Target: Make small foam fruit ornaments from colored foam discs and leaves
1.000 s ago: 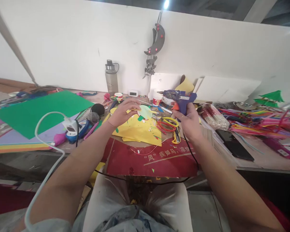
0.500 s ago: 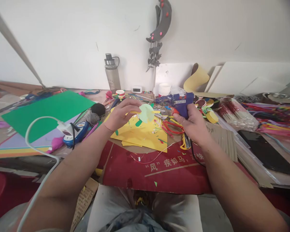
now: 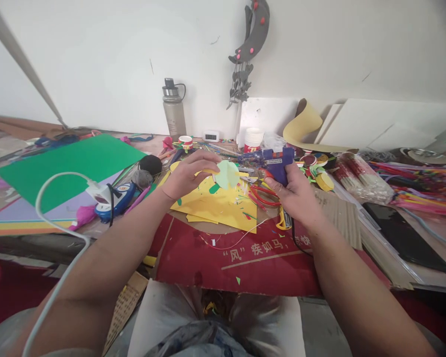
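Pinched in my left hand is a round pale green paper piece, with a narrow yellow strip showing at its edges. My right hand is wrapped round the handle of a blue hot glue gun. Its nozzle points left, close to the top right of the green circle; whether they touch I cannot tell. Beneath the hands, yellow paper sheets are scattered with small green and white scraps. Red-handled scissors and a yellow cutter are just below the glue gun.
A red cardboard sheet covers the near table edge. At left are green paper, a blue power strip and a white cable. Behind stand a bottle and paper cups. A black phone is at right.
The glue gun has shifted slightly left and down, so its nozzle is nearer the green paper circle. Both holds are unchanged, and the whole view has moved a little.
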`<move>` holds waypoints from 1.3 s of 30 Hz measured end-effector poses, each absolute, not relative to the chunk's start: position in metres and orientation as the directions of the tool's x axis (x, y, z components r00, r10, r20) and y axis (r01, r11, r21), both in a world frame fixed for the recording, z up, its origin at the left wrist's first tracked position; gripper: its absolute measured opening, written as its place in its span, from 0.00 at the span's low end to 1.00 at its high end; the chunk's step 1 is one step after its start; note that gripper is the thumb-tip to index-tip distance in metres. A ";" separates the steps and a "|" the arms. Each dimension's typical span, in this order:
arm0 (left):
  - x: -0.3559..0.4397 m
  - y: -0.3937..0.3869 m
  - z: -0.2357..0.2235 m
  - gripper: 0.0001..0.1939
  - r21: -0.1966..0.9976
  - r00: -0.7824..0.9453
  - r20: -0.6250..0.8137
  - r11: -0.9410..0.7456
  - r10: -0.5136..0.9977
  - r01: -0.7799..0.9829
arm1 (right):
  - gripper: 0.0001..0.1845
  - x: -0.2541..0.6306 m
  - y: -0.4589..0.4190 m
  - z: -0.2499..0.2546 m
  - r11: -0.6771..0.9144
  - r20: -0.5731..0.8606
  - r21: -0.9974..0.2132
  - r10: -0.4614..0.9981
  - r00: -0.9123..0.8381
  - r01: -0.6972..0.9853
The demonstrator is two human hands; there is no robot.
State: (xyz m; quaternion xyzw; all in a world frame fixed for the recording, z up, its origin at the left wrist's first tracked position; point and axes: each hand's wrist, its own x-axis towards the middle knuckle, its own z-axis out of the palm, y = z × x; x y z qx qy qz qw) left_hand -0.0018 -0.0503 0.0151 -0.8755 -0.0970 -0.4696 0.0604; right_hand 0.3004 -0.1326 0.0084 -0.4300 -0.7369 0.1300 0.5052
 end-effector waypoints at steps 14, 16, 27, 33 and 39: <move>0.001 -0.051 0.014 0.10 -0.038 0.548 0.831 -0.973 0.095 0.227 | 0.28 0.301 -0.132 0.008 0.596 0.635 -0.599 0.761 -0.136 0.535; 0.001 -0.051 0.014 0.10 -0.030 0.549 0.830 -0.974 0.102 0.227 | 0.28 0.301 -0.132 0.009 0.583 0.624 -0.612 0.771 -0.126 0.534; 0.002 -0.053 0.014 0.11 -0.019 0.543 0.833 -0.973 0.111 0.229 | 0.29 0.303 -0.127 0.006 0.518 0.567 -0.743 0.824 -0.013 0.423; 0.001 -0.052 0.012 0.09 0.032 0.496 0.855 -0.970 0.151 0.240 | 0.27 0.303 -0.126 0.003 0.463 0.486 -0.799 0.873 -0.043 0.383; 0.002 -0.054 0.014 0.07 0.014 0.507 0.852 -0.975 0.128 0.222 | 0.26 0.302 -0.126 0.000 0.464 0.484 -0.806 0.874 -0.042 0.367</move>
